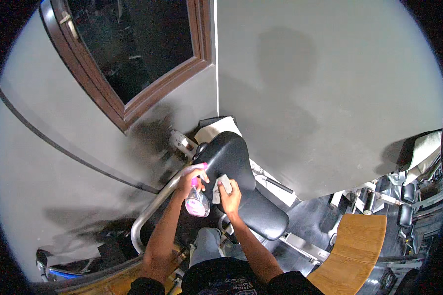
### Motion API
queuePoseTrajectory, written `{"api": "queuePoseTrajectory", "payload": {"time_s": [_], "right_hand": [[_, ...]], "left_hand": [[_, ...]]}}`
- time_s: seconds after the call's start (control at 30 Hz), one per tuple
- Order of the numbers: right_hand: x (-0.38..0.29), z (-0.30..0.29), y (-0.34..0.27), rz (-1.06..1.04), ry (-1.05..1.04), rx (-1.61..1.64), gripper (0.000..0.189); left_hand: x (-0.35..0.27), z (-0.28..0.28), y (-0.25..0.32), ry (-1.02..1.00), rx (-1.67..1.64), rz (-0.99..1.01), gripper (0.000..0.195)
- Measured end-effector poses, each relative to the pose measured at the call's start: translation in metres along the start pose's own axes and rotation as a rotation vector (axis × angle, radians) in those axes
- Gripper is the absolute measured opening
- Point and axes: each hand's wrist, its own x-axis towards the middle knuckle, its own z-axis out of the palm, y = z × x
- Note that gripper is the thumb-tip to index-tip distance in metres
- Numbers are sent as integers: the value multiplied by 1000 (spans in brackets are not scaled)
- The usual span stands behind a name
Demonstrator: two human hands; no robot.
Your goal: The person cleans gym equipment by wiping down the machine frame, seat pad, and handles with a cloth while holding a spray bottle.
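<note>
My left hand [192,183] is wrapped around the neck of a clear spray bottle [197,205] with a pink and white trigger head. The nozzle points toward the black padded backrest [227,158] of a gym machine. In my right hand [230,197] is a folded light grey cloth [220,188], held over the lower part of that backrest. Whether the cloth touches the padding I cannot tell. Below and to the right is the machine's black seat pad [264,215].
A curved metal tube [151,210] runs along the machine's left side. A black-gripped handle [279,185] juts out on the right. Grey walls [339,92] meet behind the machine, beside a brown-framed window [162,94]. A wooden surface [358,250] stands at lower right, near other gym equipment [406,202].
</note>
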Motion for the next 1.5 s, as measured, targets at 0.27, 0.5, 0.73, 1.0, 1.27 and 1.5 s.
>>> {"api": "queuePoseTrajectory", "payload": {"time_s": [0.27, 0.5, 0.73, 1.0, 1.27, 1.5], "right_hand": [[-42, -12, 53, 72, -163, -79, 23], [-29, 2, 7, -230, -131, -30, 20], [-58, -7, 65, -50, -173, -186, 25], [-45, 4, 10, -311, -177, -49, 22], [-63, 0, 106, 141, -471, -304, 35], [-68, 56, 59, 1078, -654, 1073, 29]], "left_hand": [[-4, 2, -9, -23, -13, 92, 27], [-62, -15, -41, 219, -89, 78, 28], [-120, -25, -95, 316, -180, 10, 25], [-150, -22, -128, 479, -293, -132, 26], [-148, -17, -137, 482, -367, -99, 25], [-172, -28, -141, 535, -301, -97, 29]]}}
